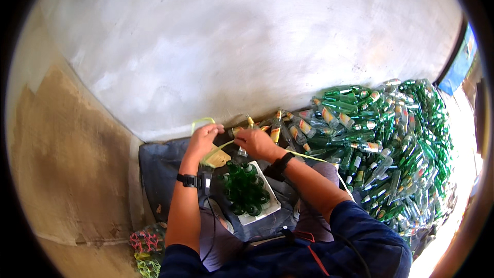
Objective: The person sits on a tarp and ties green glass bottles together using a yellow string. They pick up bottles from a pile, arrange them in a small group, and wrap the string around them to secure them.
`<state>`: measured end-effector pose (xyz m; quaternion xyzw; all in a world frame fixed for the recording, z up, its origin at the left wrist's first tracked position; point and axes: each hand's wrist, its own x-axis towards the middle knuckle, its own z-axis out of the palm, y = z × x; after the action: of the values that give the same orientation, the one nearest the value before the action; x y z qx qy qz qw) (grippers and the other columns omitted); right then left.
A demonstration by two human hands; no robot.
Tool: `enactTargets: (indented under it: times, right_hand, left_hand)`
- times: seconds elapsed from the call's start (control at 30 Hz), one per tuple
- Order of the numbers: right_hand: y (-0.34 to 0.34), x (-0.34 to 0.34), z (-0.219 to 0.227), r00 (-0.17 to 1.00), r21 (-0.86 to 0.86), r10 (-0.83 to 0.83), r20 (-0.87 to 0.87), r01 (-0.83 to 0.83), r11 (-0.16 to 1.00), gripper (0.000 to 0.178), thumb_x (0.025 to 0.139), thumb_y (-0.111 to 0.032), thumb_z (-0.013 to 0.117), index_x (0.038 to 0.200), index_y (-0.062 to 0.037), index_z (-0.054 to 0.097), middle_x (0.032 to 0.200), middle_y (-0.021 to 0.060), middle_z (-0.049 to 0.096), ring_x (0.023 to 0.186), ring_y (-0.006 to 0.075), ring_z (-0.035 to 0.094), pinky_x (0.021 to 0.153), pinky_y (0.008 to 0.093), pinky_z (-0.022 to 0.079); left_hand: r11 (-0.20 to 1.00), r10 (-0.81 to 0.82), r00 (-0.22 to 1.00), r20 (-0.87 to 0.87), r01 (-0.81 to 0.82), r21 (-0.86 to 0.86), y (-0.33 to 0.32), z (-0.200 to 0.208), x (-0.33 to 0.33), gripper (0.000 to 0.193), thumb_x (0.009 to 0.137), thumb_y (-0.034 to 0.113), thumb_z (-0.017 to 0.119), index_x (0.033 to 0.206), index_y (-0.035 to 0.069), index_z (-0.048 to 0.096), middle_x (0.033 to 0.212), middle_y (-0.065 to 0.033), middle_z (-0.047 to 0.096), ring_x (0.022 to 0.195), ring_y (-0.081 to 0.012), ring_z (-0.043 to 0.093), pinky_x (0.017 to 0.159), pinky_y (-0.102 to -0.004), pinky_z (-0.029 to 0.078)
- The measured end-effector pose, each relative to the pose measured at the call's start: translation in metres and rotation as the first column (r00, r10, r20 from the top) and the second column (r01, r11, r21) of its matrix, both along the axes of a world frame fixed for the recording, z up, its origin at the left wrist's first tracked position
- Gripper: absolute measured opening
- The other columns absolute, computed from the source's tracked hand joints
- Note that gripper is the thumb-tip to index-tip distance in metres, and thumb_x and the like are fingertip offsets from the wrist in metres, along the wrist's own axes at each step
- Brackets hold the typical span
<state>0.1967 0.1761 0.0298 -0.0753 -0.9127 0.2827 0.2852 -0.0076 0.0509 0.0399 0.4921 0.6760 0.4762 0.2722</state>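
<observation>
While a thin, flat, yellow-green strap (221,149) curves in loose loops between and beyond the hands, smooth green glass bottles (246,188) stand upright below it in a tight cluster. A creased dark sheet (160,167) lies underneath, against a smudged pale wall (257,46). Both forearms reach forward; the left hand (206,138) pinches the strap with its fingers pointing right, and the right hand (259,144), knuckles up, is curled around it. The cluster rests on a squarish white tray (275,206); clear and green bottles heap up at right.
</observation>
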Motion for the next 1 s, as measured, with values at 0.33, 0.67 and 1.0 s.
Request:
enactTargets:
  times: [0.33,0.67,1.0]
  right_hand:
    - [-0.016,-0.001,0.013,0.993,0.014,-0.089,-0.081,0.091,0.996,0.019,0.095,-0.024,0.059,0.095,-0.0063,0.065,0.089,0.0157,0.070,0.083,0.0365,0.068,0.073,0.0471,0.053]
    - [0.002,0.012,0.009,0.997,-0.026,-0.058,-0.057,0.056,0.998,0.021,0.094,-0.025,0.059,0.088,-0.0050,0.063,0.086,0.0170,0.067,0.084,0.0416,0.065,0.075,0.0507,0.051]
    - [0.079,0.066,0.016,0.985,-0.008,-0.171,0.029,0.171,0.985,0.017,0.093,-0.021,0.058,0.092,-0.0057,0.066,0.088,0.0150,0.064,0.080,0.0393,0.064,0.072,0.0466,0.052]
  left_hand:
    - [0.960,-0.081,0.909,0.408,0.181,-0.213,0.003,0.028,0.034,0.030,0.105,0.019,0.051,0.122,-0.001,0.066,0.089,0.0005,0.066,0.078,-0.0067,0.057,0.070,-0.0234,0.045]
    - [0.978,-0.152,0.965,-0.216,0.116,-0.171,0.007,0.022,0.043,0.029,0.101,0.024,0.054,0.104,-0.002,0.066,0.087,-0.0121,0.069,0.083,-0.0232,0.064,0.078,-0.0359,0.050]
    - [0.938,0.334,0.760,-0.558,-0.329,0.114,-0.023,0.029,-0.024,0.026,0.099,0.024,0.051,0.101,0.002,0.064,0.098,-0.0246,0.066,0.095,-0.0460,0.062,0.081,-0.0504,0.048]
